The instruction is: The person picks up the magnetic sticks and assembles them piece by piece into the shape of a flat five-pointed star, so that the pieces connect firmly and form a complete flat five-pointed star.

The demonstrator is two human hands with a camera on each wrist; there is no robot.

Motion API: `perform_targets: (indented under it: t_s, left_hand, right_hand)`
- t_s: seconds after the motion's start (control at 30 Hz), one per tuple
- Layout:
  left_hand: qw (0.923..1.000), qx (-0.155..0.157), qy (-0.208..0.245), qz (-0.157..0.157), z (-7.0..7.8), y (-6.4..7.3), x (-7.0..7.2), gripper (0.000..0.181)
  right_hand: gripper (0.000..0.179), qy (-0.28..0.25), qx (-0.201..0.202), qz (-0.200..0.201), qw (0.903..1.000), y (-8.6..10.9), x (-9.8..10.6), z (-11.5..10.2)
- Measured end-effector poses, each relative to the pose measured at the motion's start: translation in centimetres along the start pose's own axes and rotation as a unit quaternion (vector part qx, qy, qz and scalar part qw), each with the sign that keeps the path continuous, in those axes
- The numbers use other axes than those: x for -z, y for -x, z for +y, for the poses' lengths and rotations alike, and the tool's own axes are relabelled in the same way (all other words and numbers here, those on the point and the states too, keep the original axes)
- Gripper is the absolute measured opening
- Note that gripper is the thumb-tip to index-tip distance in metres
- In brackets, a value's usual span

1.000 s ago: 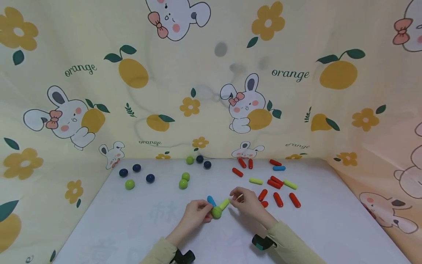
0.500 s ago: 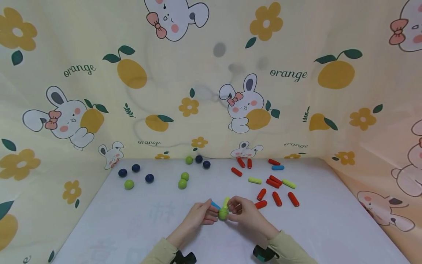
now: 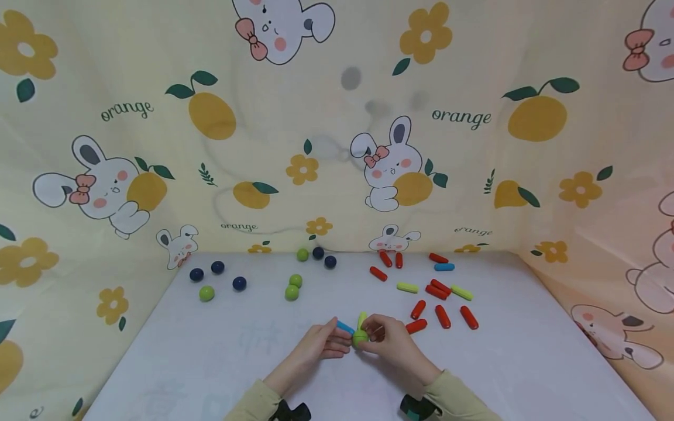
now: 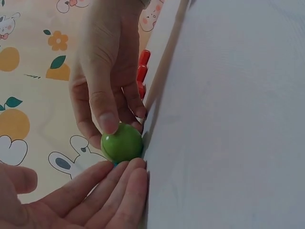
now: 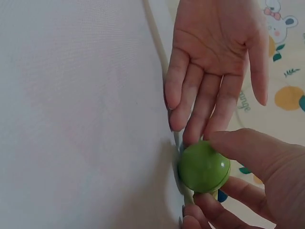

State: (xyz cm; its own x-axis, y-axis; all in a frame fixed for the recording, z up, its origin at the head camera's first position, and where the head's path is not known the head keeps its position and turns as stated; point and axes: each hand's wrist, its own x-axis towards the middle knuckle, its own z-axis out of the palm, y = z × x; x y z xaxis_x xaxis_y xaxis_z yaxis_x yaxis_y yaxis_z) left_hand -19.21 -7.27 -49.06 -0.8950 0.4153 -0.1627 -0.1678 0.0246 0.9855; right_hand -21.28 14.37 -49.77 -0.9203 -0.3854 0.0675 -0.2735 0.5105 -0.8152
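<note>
A green ball (image 3: 360,338) is on the white table between the two hands. A yellow-green stick (image 3: 362,318) sticks out from its far side, and a blue stick (image 3: 344,327) angles off to its left. My right hand (image 3: 394,341) pinches the ball, its thumb on top in the right wrist view and curled fingers below. My left hand (image 3: 320,341) is palm-up with fairly straight fingers, their tips against or just beside the ball (image 4: 123,143). How the sticks meet the ball is hidden by the fingers.
Several red sticks (image 3: 443,317) lie to the right, with a blue stick (image 3: 444,267) and yellow-green sticks (image 3: 408,287). Dark blue balls (image 3: 239,283) and green balls (image 3: 292,292) are at the left and back. A printed cloth (image 3: 326,199) rises behind the table (image 3: 210,362).
My right hand has come in from the right and now pinches the ball. The ball and its sticks have shifted right and turned; my left hand has followed, its fingers straightened.
</note>
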Motion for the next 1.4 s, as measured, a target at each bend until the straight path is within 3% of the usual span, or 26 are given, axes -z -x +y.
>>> perform_targets:
  t_s: [0.27, 0.43, 0.57, 0.73, 0.87, 1.03, 1.13, 1.23, 1.4]
  left_hand:
    - [0.9999, 0.007, -0.001, 0.014, 0.6, 0.3, 1.4, 0.058]
    - [0.9983, -0.005, 0.013, 0.056, 1.6, -0.2, 3.7, 0.051]
    - [0.9932, -0.039, 0.005, 0.109, 2.6, -0.7, 5.8, 0.045]
    - [0.9789, -0.06, 0.004, 0.195, 3.3, -0.9, 8.4, 0.038]
    - [0.9633, -0.08, 0.002, 0.256, 3.0, -1.4, 10.4, 0.036]
    - [0.9447, -0.075, -0.068, 0.312, 2.3, -2.1, 12.3, 0.036]
    - [0.9399, -0.066, -0.114, 0.315, 1.7, -2.5, 12.9, 0.036]
    - [0.9412, -0.057, -0.14, 0.302, 1.1, -3.1, 13.1, 0.037]
    - [0.9421, -0.06, -0.143, 0.297, 0.0, -3.9, 12.8, 0.042]
  right_hand:
    - [0.029, -0.009, -0.011, -0.006, 0.9999, -0.1, 0.1, -0.1]
    - [0.027, -0.02, -0.02, -0.026, 0.9993, -0.1, 0.6, 0.3]
    - [0.026, -0.022, -0.011, -0.041, 0.9989, -0.2, 0.9, 0.9]
    - [0.027, -0.034, 0.0, -0.051, 0.9981, -0.1, 1.2, 1.3]
    - [0.027, -0.04, -0.005, -0.053, 0.9978, 0.0, 1.3, 1.4]
    - [0.027, -0.047, -0.004, -0.05, 0.9976, 0.1, 1.6, 1.5]
    - [0.027, -0.051, 0.0, -0.049, 0.9975, 0.1, 1.6, 1.5]
    - [0.026, -0.053, 0.0, -0.046, 0.9975, 0.1, 1.5, 1.5]
    - [0.026, -0.055, -0.003, -0.043, 0.9975, 0.2, 1.4, 1.4]
